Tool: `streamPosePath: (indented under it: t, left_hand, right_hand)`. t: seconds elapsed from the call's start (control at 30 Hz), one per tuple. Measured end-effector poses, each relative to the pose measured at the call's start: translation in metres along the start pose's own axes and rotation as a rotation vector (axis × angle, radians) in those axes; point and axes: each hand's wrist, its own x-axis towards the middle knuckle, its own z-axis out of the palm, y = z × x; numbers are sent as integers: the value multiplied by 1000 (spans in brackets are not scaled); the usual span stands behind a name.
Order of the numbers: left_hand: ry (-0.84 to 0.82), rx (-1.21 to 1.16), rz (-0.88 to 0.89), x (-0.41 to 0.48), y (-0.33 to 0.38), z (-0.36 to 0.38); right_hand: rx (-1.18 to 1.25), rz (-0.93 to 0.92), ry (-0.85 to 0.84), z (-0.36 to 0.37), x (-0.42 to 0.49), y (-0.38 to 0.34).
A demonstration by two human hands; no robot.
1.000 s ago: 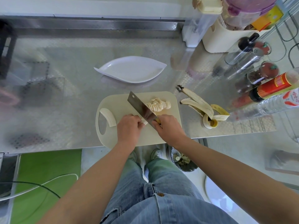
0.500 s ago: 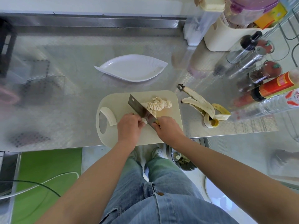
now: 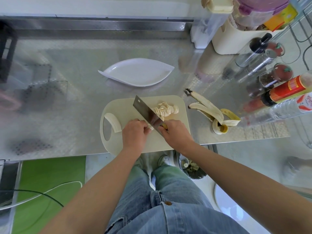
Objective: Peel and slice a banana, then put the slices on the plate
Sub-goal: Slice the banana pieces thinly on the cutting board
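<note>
A cream cutting board (image 3: 128,105) lies at the counter's front edge. My right hand (image 3: 175,134) grips the handle of a cleaver (image 3: 146,114), whose blade slants across the board. My left hand (image 3: 135,134) has curled fingers on a short banana piece (image 3: 150,127) right beside the blade; most of that piece is hidden. A heap of banana slices (image 3: 166,110) sits behind the blade. Another peeled banana piece (image 3: 114,122) rests at the board's left by the handle hole. The white leaf-shaped plate (image 3: 136,73) stands behind the board with nothing on it.
The banana peel (image 3: 212,112) lies on the steel counter right of the board. Bottles, spice jars and containers (image 3: 263,65) crowd the right and back right. A bin with scraps (image 3: 190,168) sits on the floor below the counter edge.
The cleaver has kept chopping next to my left hand, and the slice heap has grown slightly. Both hands stay in almost the same place on the board.
</note>
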Motion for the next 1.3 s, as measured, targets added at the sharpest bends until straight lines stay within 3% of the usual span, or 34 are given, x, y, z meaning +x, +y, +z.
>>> streamPosePath:
  t: [0.4,0.73,1.3]
  left_hand:
    - [-9,-28,-28,0,1,0]
    - [21,0,-53,-4,2,0]
    - [19,16,-49,-1,2,0]
  right_hand:
    - [-28,35,-58,7,-2,2]
    - [24,13,34,3,-1,2]
    - [-33,40,-56,4,0,-4]
